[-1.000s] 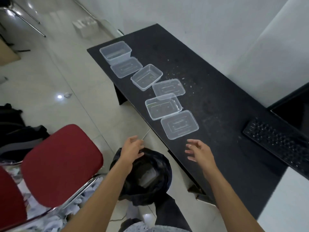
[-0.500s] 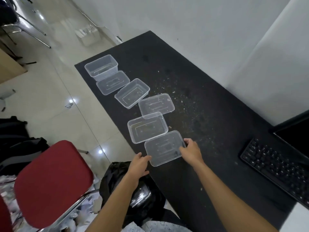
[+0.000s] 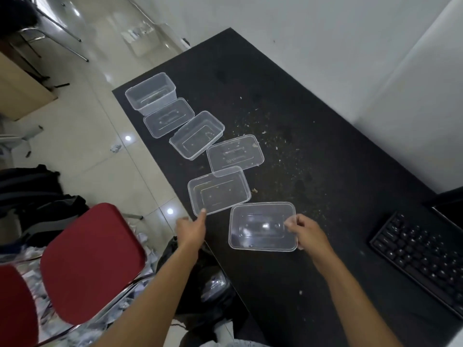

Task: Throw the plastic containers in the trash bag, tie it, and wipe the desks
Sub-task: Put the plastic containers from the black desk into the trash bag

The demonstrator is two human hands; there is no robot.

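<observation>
Far left on the floor, a dark backpack (image 3: 37,196) sits behind a red chair (image 3: 92,261), with crumpled paper (image 3: 140,237) scattered around the chair legs; just right of the chair, the black trash bag (image 3: 200,306) sits on the floor against the desk's near-left edge, under the left forearm, mouth open, some clear plastic visible inside.

Left hand (image 3: 191,230) is above the bag at the desk edge; fingers loose and holding nothing, one fingertip stretched forward and touching the near-left corner of the near container (image 3: 219,192).

On the black desk (image 3: 275,284) a diagonal row of clear plastic runs from the far-left corner toward the person: deep container (image 3: 150,93), then far lid (image 3: 169,117) touching it, middle container (image 3: 196,135), middle lid (image 3: 235,152) overlapping the near container's far rim, then the near container, then the nearest lid (image 3: 261,226) just right of the left hand.

Right hand (image 3: 304,232) pinches the nearest lid's right edge, thumb on top, fingers curled under; the lid lies between the two hands; cannot tell if it is lifted clear of the desk.

Crumbs (image 3: 275,146) are scattered on the desk right of the row; a black keyboard (image 3: 421,259) lies at the far right, well apart from the lid, with a dark screen (image 3: 448,206) behind it.
</observation>
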